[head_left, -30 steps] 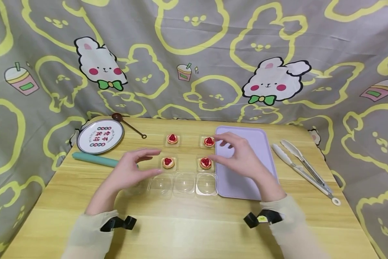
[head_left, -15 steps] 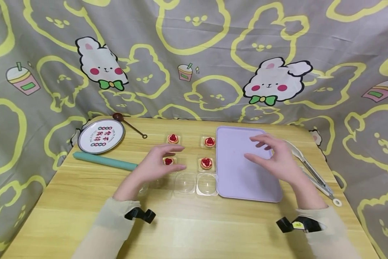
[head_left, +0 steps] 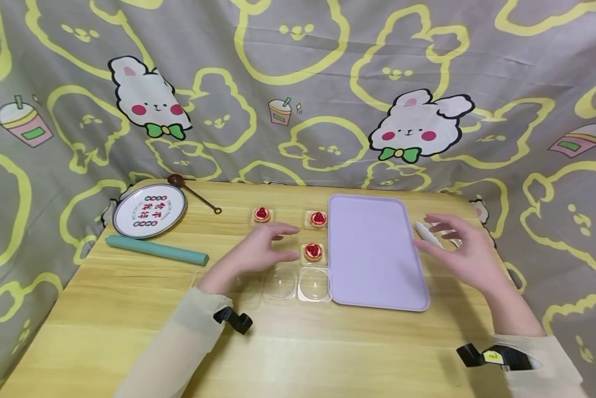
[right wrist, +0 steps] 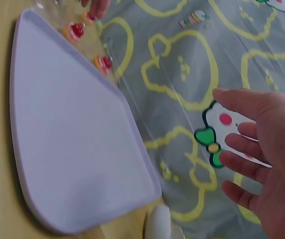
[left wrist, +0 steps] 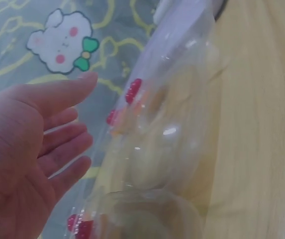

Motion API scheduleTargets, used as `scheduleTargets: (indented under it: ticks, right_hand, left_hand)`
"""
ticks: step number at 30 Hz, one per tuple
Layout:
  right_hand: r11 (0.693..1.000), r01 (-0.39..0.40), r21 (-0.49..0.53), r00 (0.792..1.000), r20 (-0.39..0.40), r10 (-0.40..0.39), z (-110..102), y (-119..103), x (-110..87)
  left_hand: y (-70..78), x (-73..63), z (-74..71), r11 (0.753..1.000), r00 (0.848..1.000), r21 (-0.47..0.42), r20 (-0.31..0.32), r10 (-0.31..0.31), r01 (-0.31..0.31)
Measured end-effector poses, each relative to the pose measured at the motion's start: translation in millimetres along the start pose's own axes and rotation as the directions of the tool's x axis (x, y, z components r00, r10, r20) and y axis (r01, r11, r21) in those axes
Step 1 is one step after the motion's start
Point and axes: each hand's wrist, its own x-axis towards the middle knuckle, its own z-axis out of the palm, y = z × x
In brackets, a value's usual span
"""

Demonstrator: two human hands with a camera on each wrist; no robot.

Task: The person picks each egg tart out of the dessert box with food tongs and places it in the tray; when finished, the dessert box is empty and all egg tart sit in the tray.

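My left hand (head_left: 258,249), fingers relaxed and thumb apart, hovers over the clear plastic boxes and holds nothing. It covers one small red-topped tart in the head view. To its right sits another tart (head_left: 313,252) in a clear box, with two more, a tart (head_left: 318,219) and a tart (head_left: 262,214), farther back. Lidded-looking clear boxes (head_left: 315,284) line up in front of them. My right hand (head_left: 459,251) is empty too, loosely spread above the tongs (head_left: 428,235), hiding most of them. In the right wrist view a white tong tip (right wrist: 159,221) lies below that hand (right wrist: 261,154).
A lilac tray (head_left: 377,254) lies between the hands on the wooden table (head_left: 298,342). At the left are a white plate (head_left: 150,211) with printed characters, a teal rolling pin (head_left: 156,250) and a long-handled brown spoon (head_left: 198,195). A patterned curtain (head_left: 317,83) stands behind.
Both hands have moved to the right. My right hand has gone from beside the tarts across the tray to over the tongs; my left has shifted from the rolling pin's end to over the tarts.
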Motion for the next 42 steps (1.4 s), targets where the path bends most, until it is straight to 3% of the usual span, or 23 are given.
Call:
scheduleTargets:
  ticks: [17,28,34,42]
  right_hand:
    - [0.989,-0.126,-0.083,0.990,0.049,0.130,-25.7,59.2,-23.3]
    - [0.971,-0.180,-0.154,0.979,0.065,0.192,-23.3,107.2,-36.9]
    - [0.967,-0.209,-0.148,0.973,0.062,0.220,-18.0,116.7,-35.9]
    - [0.941,-0.290,-0.173,0.951,0.058,0.303,-13.4,127.2,-38.4]
  left_hand:
    - [-3.5,21.5,15.9,0.989,0.994,0.141,0.092,-0.056,0.043]
    - [3.0,24.8,19.9,0.987,0.991,0.149,0.106,-0.085,0.068]
    - [3.6,26.0,20.6,0.983,0.991,0.164,0.097,-0.096,0.079]
    - [4.3,31.0,25.3,0.986,0.991,0.153,0.103,-0.086,0.070]
